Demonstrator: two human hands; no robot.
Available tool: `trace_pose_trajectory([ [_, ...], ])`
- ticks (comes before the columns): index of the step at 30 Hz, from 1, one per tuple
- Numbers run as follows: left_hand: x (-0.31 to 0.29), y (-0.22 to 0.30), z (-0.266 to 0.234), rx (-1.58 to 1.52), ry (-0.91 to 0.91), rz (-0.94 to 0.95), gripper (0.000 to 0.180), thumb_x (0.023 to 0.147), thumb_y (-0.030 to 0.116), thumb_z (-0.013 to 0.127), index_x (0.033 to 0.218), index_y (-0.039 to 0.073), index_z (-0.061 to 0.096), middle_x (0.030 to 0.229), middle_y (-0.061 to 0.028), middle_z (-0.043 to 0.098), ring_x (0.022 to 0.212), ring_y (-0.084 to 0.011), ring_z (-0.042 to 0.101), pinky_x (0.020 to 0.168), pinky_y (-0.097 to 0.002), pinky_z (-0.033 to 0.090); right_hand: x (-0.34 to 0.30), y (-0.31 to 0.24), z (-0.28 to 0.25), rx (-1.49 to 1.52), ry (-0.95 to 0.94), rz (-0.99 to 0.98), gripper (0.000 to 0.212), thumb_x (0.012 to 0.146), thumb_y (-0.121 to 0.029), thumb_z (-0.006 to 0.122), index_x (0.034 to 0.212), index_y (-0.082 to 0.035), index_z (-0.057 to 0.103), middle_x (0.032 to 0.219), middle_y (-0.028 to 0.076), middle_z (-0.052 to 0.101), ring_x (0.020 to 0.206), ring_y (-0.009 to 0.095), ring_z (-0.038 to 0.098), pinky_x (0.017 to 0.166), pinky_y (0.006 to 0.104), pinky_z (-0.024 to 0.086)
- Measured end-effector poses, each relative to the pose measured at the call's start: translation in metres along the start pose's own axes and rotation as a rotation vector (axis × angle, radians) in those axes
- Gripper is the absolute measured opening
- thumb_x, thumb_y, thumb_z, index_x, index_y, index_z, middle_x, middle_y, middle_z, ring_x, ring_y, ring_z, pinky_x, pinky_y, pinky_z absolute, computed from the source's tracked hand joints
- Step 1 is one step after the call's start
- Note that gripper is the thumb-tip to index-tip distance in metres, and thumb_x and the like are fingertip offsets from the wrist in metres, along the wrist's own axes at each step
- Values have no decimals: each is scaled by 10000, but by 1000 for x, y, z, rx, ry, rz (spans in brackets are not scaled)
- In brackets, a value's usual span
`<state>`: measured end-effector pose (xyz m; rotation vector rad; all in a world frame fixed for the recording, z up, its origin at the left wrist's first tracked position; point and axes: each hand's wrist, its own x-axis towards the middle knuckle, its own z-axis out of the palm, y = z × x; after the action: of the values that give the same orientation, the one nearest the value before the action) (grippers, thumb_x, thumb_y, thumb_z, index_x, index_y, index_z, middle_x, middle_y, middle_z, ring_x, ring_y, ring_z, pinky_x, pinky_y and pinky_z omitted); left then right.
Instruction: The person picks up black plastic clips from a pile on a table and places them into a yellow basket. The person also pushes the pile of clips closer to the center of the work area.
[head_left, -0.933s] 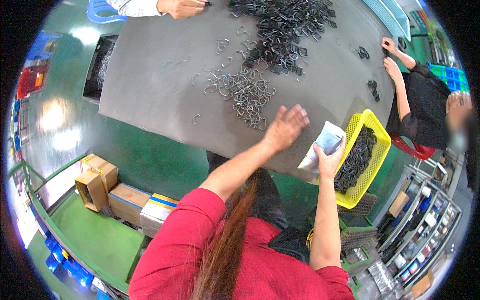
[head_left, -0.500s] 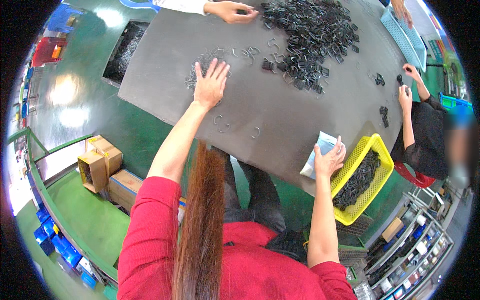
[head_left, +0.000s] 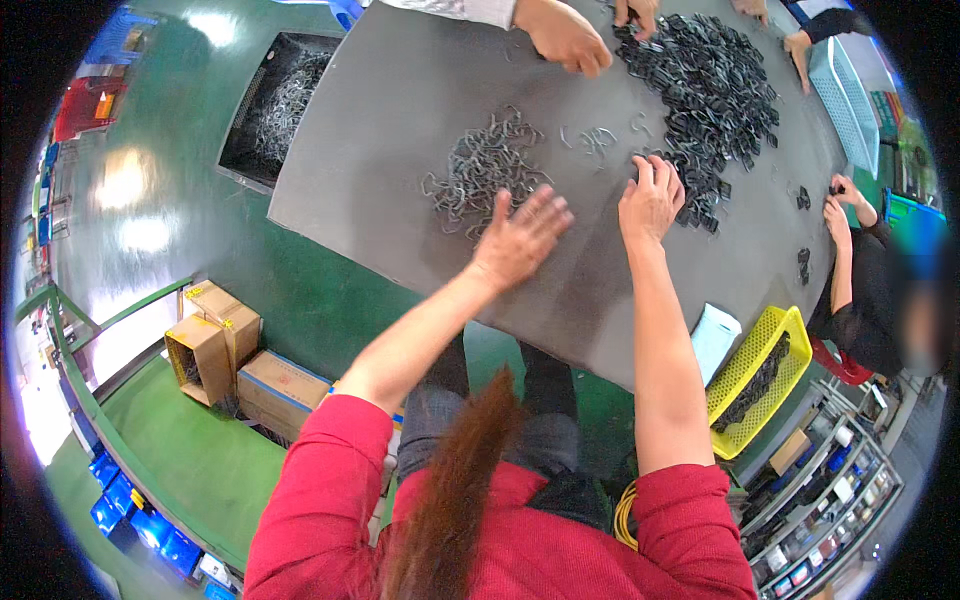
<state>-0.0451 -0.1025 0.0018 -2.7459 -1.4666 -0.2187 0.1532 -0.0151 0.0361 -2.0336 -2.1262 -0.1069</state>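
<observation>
Grey table [head_left: 345, 185], yellow basket [head_left: 788, 376] holding black pieces [head_left: 756, 388]

Red top [head_left: 560, 545] with elbow-length sleeves [head_left: 325, 480], grey trousers [head_left: 428, 425]

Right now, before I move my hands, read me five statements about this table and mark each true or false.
1. Your left hand has its fingers spread near the metal hooks. True.
2. Your right hand is at the edge of the black pile. True.
3. Your right hand holds the pale blue packet. False: the packet lies between your right forearm and the yellow basket.
4. The yellow basket is empty. False: it holds dark pieces.
5. The light blue basket is nearer you than the yellow one. False: it is farther.
</observation>
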Motion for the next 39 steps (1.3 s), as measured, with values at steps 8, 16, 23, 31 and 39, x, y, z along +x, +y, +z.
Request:
trace_pose_trajectory([
  [8, -49, -87, -21, -78, 49, 98, 514, 829, 317, 549, 1315, 210, 421, 1396, -19, 373, 1362, -208, 234, 1043, -652, 2, 19, -119, 61, 257, 96, -55, 474, 887, -257, 488, 1320, -83, 402, 1404, 96, 364, 1338, 293, 268, 1088, 474, 202],
  [16, -105, -84, -20, -292, -87, 442, 503, 783, 319, 529, 1268, 199, 476, 1364, -23, 413, 1337, -224, 265, 1101, -549, 77, 35, -262, 59, 625, -33, -292, 379, 898, -140, 473, 1276, -117, 447, 1357, 67, 421, 1300, 273, 340, 1073, 462, 257],
  [23, -43, -168, -26, 16, -41, 47, 441, 876, 331, 475, 1308, 247, 460, 1417, 32, 348, 1367, -211, 197, 1060, -624, -7, 69, -257, -4, 717, 101, -148, 310, 846, -27, 516, 1155, -52, 539, 1221, 132, 513, 1170, 308, 466, 978, 382, 386],
  [31, -50, -288, -26, -80, 159, -343, 439, 856, 271, 523, 1292, 268, 473, 1352, 27, 424, 1309, -207, 310, 1045, -579, 192, -4, -180, -59, 618, -121, 21, 261, 885, -41, 484, 1134, -57, 562, 1216, 128, 516, 1120, 273, 505, 862, 337, 455],
  [39, -78, -403, -41, 61, 5, -592, 392, 882, 234, 475, 1268, 165, 476, 1358, -42, 409, 1317, -259, 300, 1004, -639, 229, -45, -159, -98, 600, -220, 212, 254, 884, -34, 482, 1124, -51, 563, 1195, 118, 527, 1072, 261, 531, 850, 333, 454],
])
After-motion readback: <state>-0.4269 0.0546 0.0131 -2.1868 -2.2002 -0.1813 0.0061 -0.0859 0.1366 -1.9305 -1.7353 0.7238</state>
